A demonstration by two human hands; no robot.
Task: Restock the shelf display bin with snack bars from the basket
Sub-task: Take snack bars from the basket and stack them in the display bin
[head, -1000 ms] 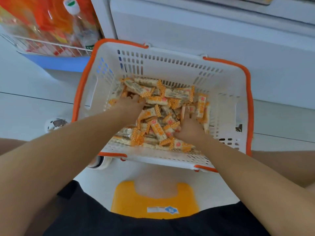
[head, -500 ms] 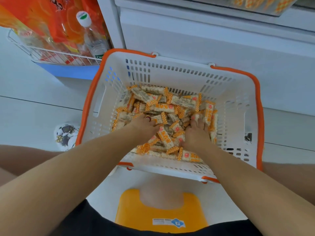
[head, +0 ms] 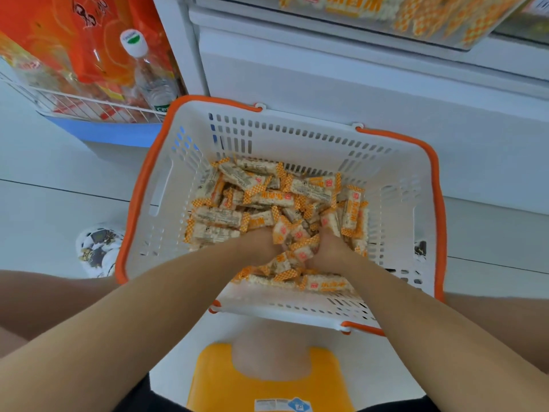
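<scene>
Head: both hands scooping crinkly-wrapped bars, slotted plastic basket.

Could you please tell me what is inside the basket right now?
The basket holds snack bars, with both the left hand and right hand dug in. Fingers and lower bars are hidden.

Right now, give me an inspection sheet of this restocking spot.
Surface: pale floor, basket standing on it against a white shelf base.
Job's things: snack bars heaped loose in the basket; display bin above, partly in frame, holding similar bars.
Clutter: patterned shoe left of the basket; yellow stool under the person.
Grips: left hand and right hand both dug into the heap, close together, fingers hidden by bars.
Cables: nothing seen.
Surroundings: wire rack at left with orange bags and a bottle.
</scene>
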